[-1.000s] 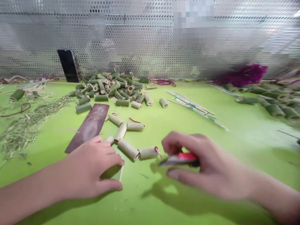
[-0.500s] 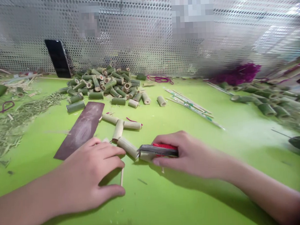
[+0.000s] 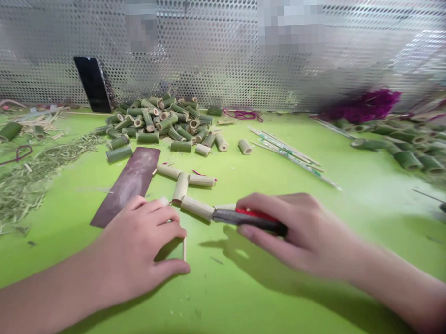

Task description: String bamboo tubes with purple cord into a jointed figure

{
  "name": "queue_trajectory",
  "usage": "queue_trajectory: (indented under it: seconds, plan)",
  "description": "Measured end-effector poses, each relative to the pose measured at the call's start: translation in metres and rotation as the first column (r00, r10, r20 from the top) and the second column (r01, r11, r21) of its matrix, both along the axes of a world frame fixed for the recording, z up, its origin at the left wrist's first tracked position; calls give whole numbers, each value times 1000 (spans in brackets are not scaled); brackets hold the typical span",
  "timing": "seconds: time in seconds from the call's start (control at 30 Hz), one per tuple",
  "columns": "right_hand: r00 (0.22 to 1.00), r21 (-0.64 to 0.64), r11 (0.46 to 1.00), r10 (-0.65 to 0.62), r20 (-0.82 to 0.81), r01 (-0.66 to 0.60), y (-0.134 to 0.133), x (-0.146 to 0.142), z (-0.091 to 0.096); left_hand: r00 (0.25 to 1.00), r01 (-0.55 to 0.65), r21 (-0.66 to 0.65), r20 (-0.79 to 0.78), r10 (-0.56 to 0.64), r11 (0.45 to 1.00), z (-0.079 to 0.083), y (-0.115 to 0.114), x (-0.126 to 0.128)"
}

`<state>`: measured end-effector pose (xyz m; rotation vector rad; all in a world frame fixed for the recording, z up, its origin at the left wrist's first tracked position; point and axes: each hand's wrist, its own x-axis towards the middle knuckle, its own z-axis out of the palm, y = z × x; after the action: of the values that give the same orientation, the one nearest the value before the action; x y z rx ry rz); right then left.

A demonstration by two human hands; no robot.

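My left hand (image 3: 145, 249) rests on the green table (image 3: 250, 294), fingers curled over a thin bamboo stick (image 3: 184, 248) pinched between thumb and index finger. My right hand (image 3: 303, 232) grips a red-and-grey cutter (image 3: 247, 216), its tip against the end of a peeled bamboo tube (image 3: 195, 208). Several pale peeled tubes, including one upright tube (image 3: 180, 187), lie linked in a chain just beyond both hands. A dark sanding strip (image 3: 129, 183) lies left of that chain.
A pile of green bamboo tubes (image 3: 158, 123) sits at the back by a leaning phone (image 3: 93, 91) and a perforated metal screen (image 3: 218, 49). Shavings (image 3: 20, 181) cover the left. Thin sticks (image 3: 289, 156), more tubes (image 3: 407, 149) and purple string (image 3: 364, 106) lie right.
My right hand has brought the cutter left from over the table to the end of the nearest peeled tube, and it now covers the short tube there. My left hand has barely shifted.
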<state>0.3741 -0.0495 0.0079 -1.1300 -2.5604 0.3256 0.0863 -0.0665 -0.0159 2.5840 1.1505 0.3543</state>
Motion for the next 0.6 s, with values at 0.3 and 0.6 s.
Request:
queue_trajectory:
  seconds: [0.3, 0.6]
  plan:
    - [961, 235, 944, 186, 203, -232, -27, -30, -12, 999, -2, -6, 45, 3, 1000, -4, 1, 0]
    - [967, 163, 963, 184, 174, -212, -24, -34, -17, 999, 12, 48, 46, -14, 999, 5, -6, -2]
